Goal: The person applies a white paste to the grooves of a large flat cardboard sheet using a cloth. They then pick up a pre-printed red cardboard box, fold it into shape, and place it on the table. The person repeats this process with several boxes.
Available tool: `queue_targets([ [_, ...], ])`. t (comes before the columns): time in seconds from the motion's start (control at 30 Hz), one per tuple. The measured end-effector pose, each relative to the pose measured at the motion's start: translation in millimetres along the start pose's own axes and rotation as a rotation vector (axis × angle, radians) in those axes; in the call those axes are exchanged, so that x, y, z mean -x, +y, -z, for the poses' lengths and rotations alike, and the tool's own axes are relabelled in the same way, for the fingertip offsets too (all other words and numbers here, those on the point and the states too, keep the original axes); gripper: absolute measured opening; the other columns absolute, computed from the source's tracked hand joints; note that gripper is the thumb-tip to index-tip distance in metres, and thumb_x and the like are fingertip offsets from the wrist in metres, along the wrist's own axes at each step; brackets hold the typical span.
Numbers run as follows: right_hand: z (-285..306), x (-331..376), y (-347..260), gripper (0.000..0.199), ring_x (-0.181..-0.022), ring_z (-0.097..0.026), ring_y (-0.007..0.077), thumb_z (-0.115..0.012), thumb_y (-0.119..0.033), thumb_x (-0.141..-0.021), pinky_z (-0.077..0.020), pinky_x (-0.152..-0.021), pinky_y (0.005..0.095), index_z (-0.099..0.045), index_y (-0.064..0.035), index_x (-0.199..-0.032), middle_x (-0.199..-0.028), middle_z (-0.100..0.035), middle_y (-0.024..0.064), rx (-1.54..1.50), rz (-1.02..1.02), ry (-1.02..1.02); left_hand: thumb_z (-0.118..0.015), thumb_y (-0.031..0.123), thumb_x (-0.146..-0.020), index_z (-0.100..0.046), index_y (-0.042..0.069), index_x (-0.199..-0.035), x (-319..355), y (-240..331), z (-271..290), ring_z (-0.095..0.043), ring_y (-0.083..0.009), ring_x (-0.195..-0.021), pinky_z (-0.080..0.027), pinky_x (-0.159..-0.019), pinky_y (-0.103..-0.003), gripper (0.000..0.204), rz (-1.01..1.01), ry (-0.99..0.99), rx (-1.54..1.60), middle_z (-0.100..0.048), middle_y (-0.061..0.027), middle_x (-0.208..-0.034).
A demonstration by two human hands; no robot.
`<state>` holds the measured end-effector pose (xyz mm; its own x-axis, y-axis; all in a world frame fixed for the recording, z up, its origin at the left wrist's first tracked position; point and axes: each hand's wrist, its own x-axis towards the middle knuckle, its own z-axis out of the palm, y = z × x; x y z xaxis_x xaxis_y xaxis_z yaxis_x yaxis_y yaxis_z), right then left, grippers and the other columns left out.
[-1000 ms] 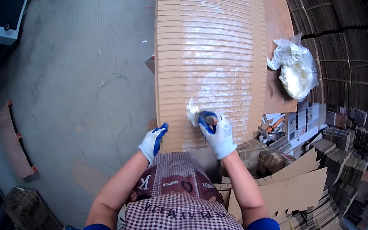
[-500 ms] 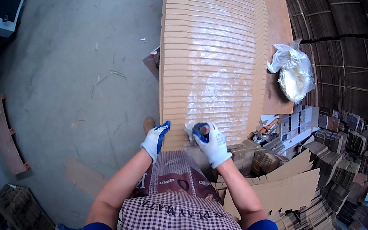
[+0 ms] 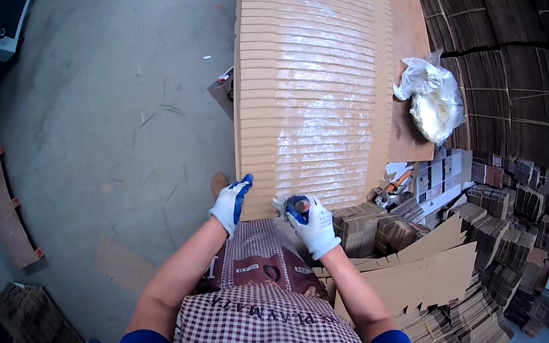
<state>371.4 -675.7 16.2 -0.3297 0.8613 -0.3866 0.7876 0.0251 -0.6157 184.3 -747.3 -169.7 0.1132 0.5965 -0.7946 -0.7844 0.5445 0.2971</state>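
Whereas a second ago the right hand (image 3: 315, 226) was working higher up, over the overlapped cardboard sheets (image 3: 256, 106), it is now lower in the frame, at their bottom edge near the checked apron (image 3: 275, 333). Its gloved fingers are curled closed around a small hand tool (image 3: 302, 208), which shows a rounded reddish end and, to the left, a whitish tuft; most of the tool is hidden by the glove, so its exact kind cannot be told. The left hand (image 3: 232, 202) is at about the same place as before, by the lower left corner of the sheets, its blue-coated fingers against the edge; whether they pinch it I cannot tell.

The sheets run from the top centre of the frame down to the centre, lapped like shingles, with a glossy, streaky whitish band along their middle. They lie on a brown wooden board (image 3: 415, 146), which shows to the right and bears a clear plastic bag (image 3: 423, 80) with a pale cream mass (image 3: 433, 115) in it.

Grey floor (image 3: 113, 84) fills the left of the frame, with a long reddish-brown plank (image 3: 5, 208) at lower left. Strapped cardboard bundles (image 3: 534, 92) are piled at upper right; notched cardboard pieces (image 3: 444, 271) stand at lower right.
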Motion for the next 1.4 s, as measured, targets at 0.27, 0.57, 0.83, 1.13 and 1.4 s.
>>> queue_targets([
  [0.27, 17.6, -31.8, -13.1, 0.035, -0.089, -0.063, 0.0388, -0.075, -0.018, -0.079, -0.0516, -0.076, 0.0419, -0.06, -0.006, -0.108, -0.099, -0.063, 0.0182, -0.068, 0.13, 0.298, -0.055, 0.021, -0.098, -0.052, -0.003, -0.135, 8.8, 10.8, -14.2, -0.055, -0.018, -0.122, -0.04, -0.104, -0.027, 0.045, -0.01, 0.083, -0.078, -0.058, -0.0097, -0.134],
  [0.57, -4.7, 35.5, 37.6, 0.04, -0.091, -0.063, 0.0388, -0.076, -0.025, -0.078, -0.0517, -0.077, 0.0436, -0.059, -0.0065, -0.108, -0.103, -0.063, 0.0186, 0.047, -0.072, 0.141, -0.063, 0.029, -0.095, -0.051, 0.0, -0.128, 28.2, 28.0, -35.6, -0.067, -0.0261, -0.096, -0.058, -0.083, -0.041, 0.046, 0.029, 0.03, 0.043, -0.065, -0.0127, -0.11],
  [0.83, -23.8, 31.3, 19.7, 0.039, -0.09, -0.063, 0.0393, -0.073, -0.022, -0.079, -0.0517, -0.077, 0.0436, -0.058, -0.006, -0.111, -0.106, -0.061, 0.0191, 0.021, -0.046, 0.236, -0.06, 0.031, -0.097, -0.049, 0.0, -0.131, 32.4, 31.1, -40.1, -0.068, -0.0318, -0.096, -0.059, -0.081, -0.046, 0.048, 0.074, -0.083, 0.122, -0.065, -0.0167, -0.113],
  [1.13, 11.6, 84.2, 65.2, 0.038, -0.083, -0.067, 0.0281, -0.079, -0.021, -0.076, -0.0533, -0.075, 0.0358, -0.061, -0.0052, -0.106, -0.097, -0.066, 0.0143, -0.16, -0.33, 0.657, -0.052, 0.039, -0.1, -0.043, 0.002, -0.139, 33.5, 35.1, -33.3, -0.062, -0.0306, -0.113, -0.052, -0.097, -0.047, 0.054, 0.039, -0.14, -0.045, -0.059, -0.0157, -0.129],
  [1.4, 33.4, 57.4, 98.4, 0.034, -0.089, -0.065, 0.0356, -0.075, -0.017, -0.078, -0.0529, -0.081, 0.0386, -0.062, -0.0069, -0.107, -0.101, -0.066, 0.0155, -0.09, -0.403, 0.734, -0.055, 0.039, -0.099, -0.048, -0.002, -0.134, 37.7, 33.4, -36.8, -0.064, -0.0281, -0.106, -0.054, -0.092, -0.044, 0.054, 0.006, -0.07, -0.105, -0.061, -0.0152, -0.121],
])
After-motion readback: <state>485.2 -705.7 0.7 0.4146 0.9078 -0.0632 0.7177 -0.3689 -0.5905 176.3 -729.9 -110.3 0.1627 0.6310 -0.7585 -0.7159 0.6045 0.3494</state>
